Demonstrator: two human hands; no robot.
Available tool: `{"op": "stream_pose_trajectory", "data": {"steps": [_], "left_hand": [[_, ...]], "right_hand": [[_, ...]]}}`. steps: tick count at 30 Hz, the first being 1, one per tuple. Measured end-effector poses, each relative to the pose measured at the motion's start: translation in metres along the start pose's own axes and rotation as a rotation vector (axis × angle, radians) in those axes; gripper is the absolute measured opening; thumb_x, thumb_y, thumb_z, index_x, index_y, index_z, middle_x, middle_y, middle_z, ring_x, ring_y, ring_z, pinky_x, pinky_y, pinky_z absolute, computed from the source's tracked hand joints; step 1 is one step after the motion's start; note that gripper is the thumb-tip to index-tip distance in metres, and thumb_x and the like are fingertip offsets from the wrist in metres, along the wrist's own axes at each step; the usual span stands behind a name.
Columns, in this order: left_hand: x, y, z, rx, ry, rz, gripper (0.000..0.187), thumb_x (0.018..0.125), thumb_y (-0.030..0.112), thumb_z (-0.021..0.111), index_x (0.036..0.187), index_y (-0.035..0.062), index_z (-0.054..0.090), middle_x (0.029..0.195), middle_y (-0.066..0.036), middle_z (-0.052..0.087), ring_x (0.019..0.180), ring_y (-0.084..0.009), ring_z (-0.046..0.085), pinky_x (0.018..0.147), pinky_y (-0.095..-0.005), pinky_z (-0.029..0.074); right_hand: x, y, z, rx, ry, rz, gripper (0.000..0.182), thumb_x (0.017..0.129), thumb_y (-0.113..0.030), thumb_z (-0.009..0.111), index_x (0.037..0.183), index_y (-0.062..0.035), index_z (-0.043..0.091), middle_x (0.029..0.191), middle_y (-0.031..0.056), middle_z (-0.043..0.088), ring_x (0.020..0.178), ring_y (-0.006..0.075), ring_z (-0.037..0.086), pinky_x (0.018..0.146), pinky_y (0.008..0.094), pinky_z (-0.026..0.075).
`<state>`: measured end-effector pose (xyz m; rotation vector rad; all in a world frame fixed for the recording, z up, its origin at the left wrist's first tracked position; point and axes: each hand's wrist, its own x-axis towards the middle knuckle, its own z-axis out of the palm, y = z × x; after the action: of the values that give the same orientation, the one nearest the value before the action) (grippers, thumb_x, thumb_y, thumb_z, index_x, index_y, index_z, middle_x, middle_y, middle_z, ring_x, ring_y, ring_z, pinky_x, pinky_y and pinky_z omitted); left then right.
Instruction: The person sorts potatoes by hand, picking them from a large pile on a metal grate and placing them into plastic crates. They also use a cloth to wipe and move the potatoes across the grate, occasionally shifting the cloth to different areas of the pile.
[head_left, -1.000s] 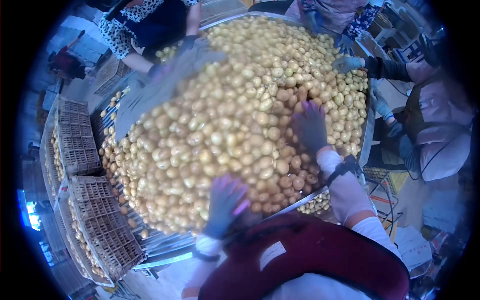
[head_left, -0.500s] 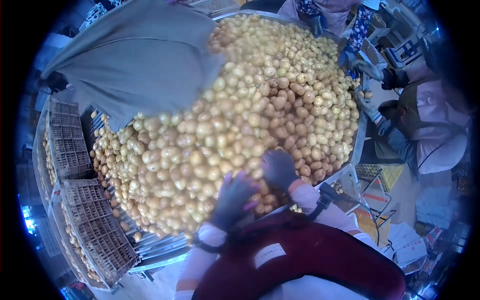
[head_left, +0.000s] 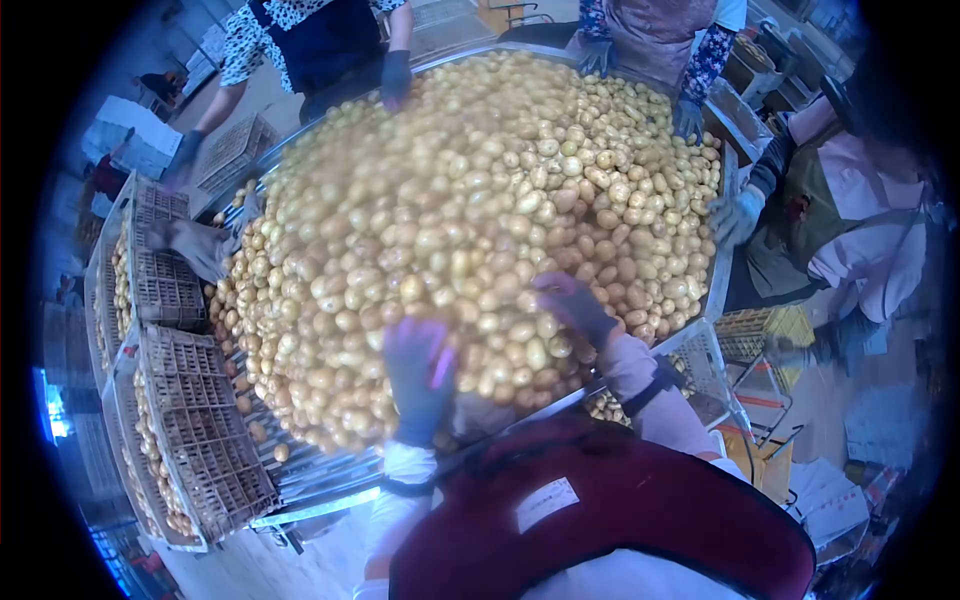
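A broad heap of potatoes covers the sorting table. My left hand, in a dark glove with purple fingertips, lies over the near edge of the heap with its fingers spread. Farther right, my right hand wears a similar glove and rests against the potatoes, fingers loosely bent and pointing left. No potato shows within either grasp, though the undersides of both hands are hidden. Darker brown potatoes lie just beyond my right hand. The heap's upper left part is blurred.
Plastic crates stand along the left side, beside metal rollers. Co-workers' gloved hands are at the right and far rims. A blurred grey shape lies over the left crates. A yellow crate stands at right.
The large grey sheet over the upper left is gone from there, uncovering potatoes and a co-worker. My left hand has moved left; my right hand has shifted slightly right and away from me.
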<state>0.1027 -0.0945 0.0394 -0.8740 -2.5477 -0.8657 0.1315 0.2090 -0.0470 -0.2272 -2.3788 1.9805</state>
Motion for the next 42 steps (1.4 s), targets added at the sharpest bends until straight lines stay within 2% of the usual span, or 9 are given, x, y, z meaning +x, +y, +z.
{"op": "stream_pose_trajectory", "data": {"steps": [4, 7, 9, 19, 27, 35, 38, 40, 42], "left_hand": [[-0.013, 0.003, -0.023, -0.032, -0.102, -0.120, 0.031, 0.087, 0.012, 0.066, 0.117, 0.0076, 0.068, 0.125, -0.009, 0.065, 0.132, -0.0319, 0.049, 0.118, -0.0516, 0.026], [-0.039, -0.016, -0.020, 0.028, 0.033, -0.174, 0.030, 0.087, 0.011, 0.065, 0.116, 0.0069, 0.068, 0.122, -0.009, 0.066, 0.129, -0.0319, 0.051, 0.117, -0.0513, 0.027], [-0.045, -0.025, -0.018, 0.051, 0.179, -0.197, 0.029, 0.087, 0.008, 0.065, 0.116, 0.0056, 0.067, 0.119, -0.010, 0.066, 0.125, -0.0319, 0.053, 0.114, -0.0475, 0.031], [0.010, -0.074, 0.000, 0.375, -0.058, -0.107, 0.046, 0.091, 0.021, 0.064, 0.135, 0.0098, 0.058, 0.129, -0.015, 0.060, 0.125, -0.0370, 0.054, 0.103, -0.0512, 0.042], [0.047, -0.096, 0.035, 0.497, -0.119, -0.150, 0.030, 0.082, 0.017, 0.066, 0.109, 0.0075, 0.059, 0.105, -0.014, 0.061, 0.112, -0.0400, 0.055, 0.094, -0.0487, 0.047], [0.055, -0.082, -0.002, -0.089, 0.084, -0.271, 0.031, 0.078, 0.010, 0.072, 0.106, 0.0071, 0.060, 0.097, -0.010, 0.061, 0.094, -0.0315, 0.058, 0.081, -0.0446, 0.051], [0.038, -0.090, -0.013, -1.151, 0.240, -0.992, 0.016, 0.093, 0.014, 0.060, 0.108, 0.0084, 0.058, 0.102, -0.008, 0.062, 0.095, -0.0279, 0.060, 0.071, -0.0351, 0.052], [0.051, -0.077, -0.034, -1.668, 0.376, -0.943, 0.022, 0.097, 0.023, 0.055, 0.112, 0.0077, 0.058, 0.107, -0.009, 0.062, 0.101, -0.0271, 0.059, 0.069, -0.0344, 0.053], [0.046, -0.079, -0.039, -2.066, 0.381, -0.735, 0.038, 0.101, 0.036, 0.044, 0.121, 0.0071, 0.057, 0.123, -0.013, 0.060, 0.118, -0.0299, 0.055, 0.072, -0.0355, 0.054]], "right_hand": [[-0.035, -0.055, -0.019, -0.328, 0.019, -0.493, 0.020, 0.086, -0.021, 0.073, 0.096, -0.0074, 0.063, 0.094, 0.0093, 0.066, 0.088, 0.0239, 0.065, 0.080, 0.0380, 0.052], [-0.067, -0.066, -0.001, -0.199, -0.287, 0.337, 0.026, 0.087, -0.031, 0.072, 0.095, -0.0082, 0.064, 0.092, 0.0130, 0.067, 0.084, 0.0278, 0.066, 0.074, 0.0416, 0.051], [-0.087, -0.054, 0.029, -0.421, -0.463, 0.009, 0.034, 0.086, -0.042, 0.069, 0.087, -0.0087, 0.064, 0.084, 0.0149, 0.066, 0.074, 0.0314, 0.064, 0.066, 0.0452, 0.049], [-0.040, -0.076, 0.052, -0.523, -0.138, -0.182, 0.029, 0.084, -0.035, 0.071, 0.079, -0.0075, 0.064, 0.075, 0.0144, 0.063, 0.073, 0.0347, 0.062, 0.066, 0.0465, 0.047], [0.109, -0.077, 0.040, -0.883, 0.132, -0.299, 0.029, 0.087, -0.027, 0.066, 0.112, -0.0133, 0.059, 0.113, 0.0124, 0.063, 0.095, 0.0350, 0.064, 0.078, 0.0481, 0.052], [0.137, -0.059, 0.020, -0.380, -0.012, -0.299, 0.023, 0.090, -0.021, 0.062, 0.109, -0.0089, 0.064, 0.083, 0.0104, 0.063, 0.084, 0.0300, 0.063, 0.075, 0.0449, 0.052], [0.136, -0.088, 0.013, 0.347, -0.198, 0.076, 0.025, 0.094, -0.022, 0.064, 0.111, -0.0041, 0.062, 0.076, 0.0004, 0.058, 0.068, 0.0149, 0.057, 0.062, 0.0320, 0.050], [0.147, -0.101, 0.037, -0.083, -0.101, -0.490, 0.024, 0.094, -0.023, 0.066, 0.108, -0.0041, 0.063, 0.075, -0.0001, 0.058, 0.066, 0.0119, 0.056, 0.058, 0.0290, 0.049], [0.133, -0.134, 0.070, 0.028, -0.254, -0.157, 0.024, 0.094, -0.027, 0.067, 0.101, -0.0041, 0.065, 0.079, 0.0023, 0.060, 0.070, 0.0155, 0.058, 0.064, 0.0311, 0.051]]}}
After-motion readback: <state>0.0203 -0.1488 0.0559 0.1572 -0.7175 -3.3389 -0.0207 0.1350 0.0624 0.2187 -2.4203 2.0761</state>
